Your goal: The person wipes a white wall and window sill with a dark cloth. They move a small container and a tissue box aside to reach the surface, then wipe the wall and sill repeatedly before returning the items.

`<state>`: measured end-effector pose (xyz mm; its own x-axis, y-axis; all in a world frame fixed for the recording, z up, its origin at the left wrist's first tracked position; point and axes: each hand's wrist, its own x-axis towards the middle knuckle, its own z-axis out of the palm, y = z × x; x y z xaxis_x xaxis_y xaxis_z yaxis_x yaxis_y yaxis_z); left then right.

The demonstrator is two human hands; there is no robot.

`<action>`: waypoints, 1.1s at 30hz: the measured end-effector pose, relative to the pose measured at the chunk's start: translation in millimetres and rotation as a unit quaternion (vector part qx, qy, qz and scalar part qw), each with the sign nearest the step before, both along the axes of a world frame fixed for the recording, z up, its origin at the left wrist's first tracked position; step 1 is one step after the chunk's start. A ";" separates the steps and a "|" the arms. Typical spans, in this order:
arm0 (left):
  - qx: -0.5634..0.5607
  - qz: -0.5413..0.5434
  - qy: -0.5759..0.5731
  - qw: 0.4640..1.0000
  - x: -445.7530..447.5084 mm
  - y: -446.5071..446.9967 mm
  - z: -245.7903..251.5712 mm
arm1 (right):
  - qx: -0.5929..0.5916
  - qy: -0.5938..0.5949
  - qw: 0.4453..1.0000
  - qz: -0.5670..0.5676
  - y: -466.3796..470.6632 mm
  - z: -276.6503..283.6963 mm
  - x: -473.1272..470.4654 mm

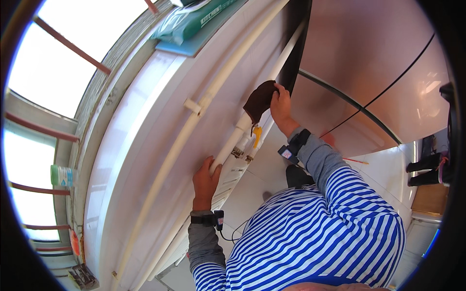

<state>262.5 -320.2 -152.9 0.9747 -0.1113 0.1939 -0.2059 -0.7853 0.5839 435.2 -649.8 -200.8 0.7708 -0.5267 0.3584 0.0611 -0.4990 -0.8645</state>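
Note:
A dark brown cloth [259, 100] lies over a thick white pipe [233, 140] that runs along the wall. My right hand [281, 108] holds the cloth at its right edge, with the fingertips on top of it. Lower down, my left hand [206, 180] grips the same pipe, thumb on one side and fingers on the other. Just below the cloth, a valve with a yellow handle [257, 135] sits on a thinner pipe branch. Metal fittings [238, 152] and the top of a white radiator [228, 178] are beside it. The cloth hides the pipe section under it.
A second cream pipe [174, 145] runs higher along the wall. A green plastic package [193, 22] rests on the sill near a barred window. A green-lidded jar [61, 175] stands further along. A large glossy cabinet [349, 72] borders the right side. Another person's legs [427, 171] are at far right.

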 end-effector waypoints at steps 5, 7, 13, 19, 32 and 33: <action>0.133 0.060 -0.002 0.989 1.4 -17.6 1.6 | 0.252 0.113 0.956 0.102 36.1 -22.9 8.1; 0.170 0.075 0.013 0.982 2.2 -20.8 3.4 | 0.314 0.082 0.940 0.104 43.9 -26.8 21.5; 0.172 0.093 0.037 0.980 2.1 -24.4 6.4 | 0.327 0.123 0.937 0.001 -0.5 -16.5 89.9; 0.202 0.107 0.036 0.973 0.5 -24.2 3.4 | 0.238 0.136 0.956 -0.106 -70.6 -23.1 166.2; 0.216 0.091 -0.009 0.972 -0.1 -18.2 -1.4 | 0.325 0.198 0.921 -0.084 -169.4 -17.1 256.9; 0.220 0.090 -0.015 0.971 0.1 -18.5 -2.0 | 0.292 0.201 0.930 -0.099 -161.7 -18.1 249.1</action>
